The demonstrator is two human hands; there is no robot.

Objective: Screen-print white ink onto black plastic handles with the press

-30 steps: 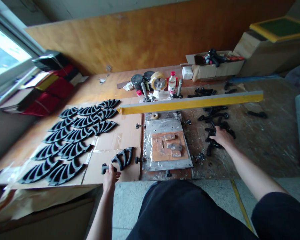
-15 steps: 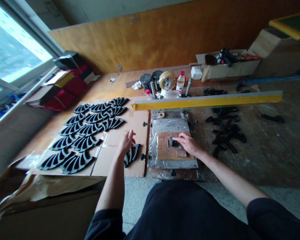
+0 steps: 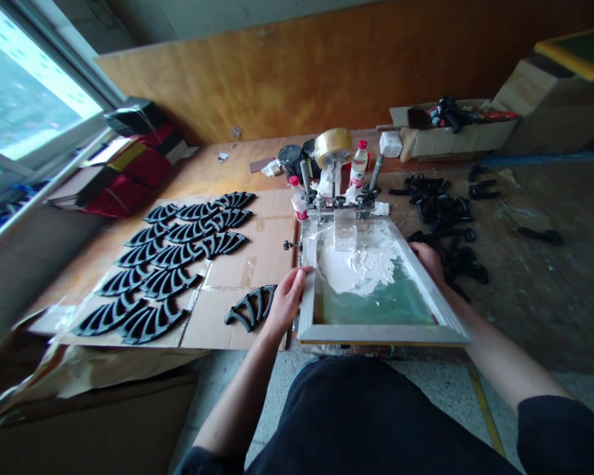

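Observation:
A screen-printing frame [image 3: 383, 333] with metal bars lies lowered over the jig in front of me. White ink [image 3: 359, 267] is spread thickly over the far part of its green mesh [image 3: 376, 309]. My left hand [image 3: 291, 297] grips the left bar, its thumb on top. At the opposite bar, my right hand [image 3: 428, 260] is closed around the edge, its fingers partly hidden. Beside my left wrist, several curved black handles [image 3: 250, 309] lie on cardboard [image 3: 218, 323]. The base plate and the small black part on it are hidden under the frame.
Fanned rows of black handles [image 3: 153, 280] cover the cardboard at left. Loose black handles [image 3: 443, 208] lie in a pile at right. Behind the frame stand a clamp with posts [image 3: 376, 173], a tape roll [image 3: 332, 146], bottles [image 3: 359, 163] and a parts box [image 3: 450, 138].
The screen frame has swung down from its raised position over the jig. My right hand has left the black part for the right bar; my left hand has moved right onto the left bar.

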